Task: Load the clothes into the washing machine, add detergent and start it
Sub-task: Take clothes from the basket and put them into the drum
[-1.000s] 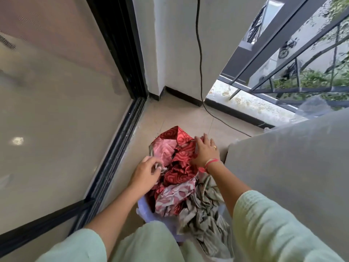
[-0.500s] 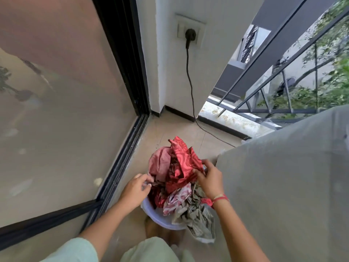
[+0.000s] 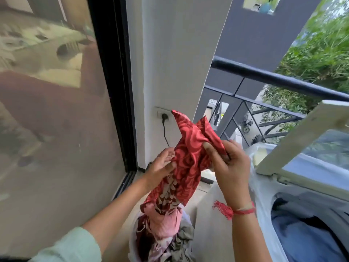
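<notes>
A red patterned cloth (image 3: 190, 146) hangs in the air in front of me, its lower end trailing down toward the laundry basket (image 3: 133, 242) on the floor. My left hand (image 3: 162, 165) grips its left side and my right hand (image 3: 228, 161) pinches its upper right part. The basket holds more clothes, pink, maroon and grey-green (image 3: 179, 244). At the right stands the top-loading washing machine (image 3: 306, 178) with its lid (image 3: 300, 137) raised; dark blue clothes (image 3: 306, 237) lie in its tub.
A glass sliding door with a black frame (image 3: 120, 87) fills the left. A wall socket (image 3: 163, 114) with a black cord is on the white pillar ahead. A dark balcony railing (image 3: 273, 78) runs behind the machine. A clear plastic cover (image 3: 262, 201) drapes the machine's near side.
Both hands rose from the basket, lifting the red cloth up to chest height. My view tilted up and right, bringing the open washing machine into sight.
</notes>
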A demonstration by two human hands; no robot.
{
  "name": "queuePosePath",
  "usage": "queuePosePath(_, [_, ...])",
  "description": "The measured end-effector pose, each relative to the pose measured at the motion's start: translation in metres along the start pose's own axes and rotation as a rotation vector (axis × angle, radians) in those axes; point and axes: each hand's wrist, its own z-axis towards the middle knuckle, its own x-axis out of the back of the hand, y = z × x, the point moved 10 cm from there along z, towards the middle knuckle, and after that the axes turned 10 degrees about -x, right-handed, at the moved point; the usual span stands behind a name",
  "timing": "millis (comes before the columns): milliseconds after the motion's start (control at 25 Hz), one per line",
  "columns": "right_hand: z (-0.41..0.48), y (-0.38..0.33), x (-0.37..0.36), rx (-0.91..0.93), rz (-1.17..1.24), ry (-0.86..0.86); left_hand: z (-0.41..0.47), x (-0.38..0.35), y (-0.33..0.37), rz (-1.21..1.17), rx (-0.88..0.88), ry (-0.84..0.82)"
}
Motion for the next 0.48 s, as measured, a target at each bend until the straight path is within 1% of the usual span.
queuePosePath(80, [-0.015,-0.037,0.036,0.085,0.102,0.180,0.011,-0.018,0.058,-0.126,-0.070,-0.078])
queuePosePath(160, [-0.026,-0.052,0.057,0.123,0.098,0.293,0.019,-0.036,0.093,-0.252,-0.106,-0.159])
queuePosePath(200, [-0.025,-0.052,0.061,0.117,0.052,0.296,0.022,-0.044,0.103,-0.308,-0.113,-0.205])
queuePosePath(280, [-0.021,-0.045,0.056,0.080,-0.092,0.197,0.023,-0.060,0.114,-0.355,-0.100,-0.259])
queuePosePath(360, [-0.024,-0.040,0.041,0.084,-0.278,0.089,0.027,-0.068,0.113,-0.395,-0.058,-0.185])
queuePosePath(440, [-0.029,-0.037,0.030,0.074,-0.430,0.024,0.033,-0.058,0.109,-0.436,-0.038,0.014])
queuePosePath(480, [-0.030,-0.035,0.026,0.054,-0.489,0.004,0.036,-0.044,0.109,-0.403,-0.065,0.131])
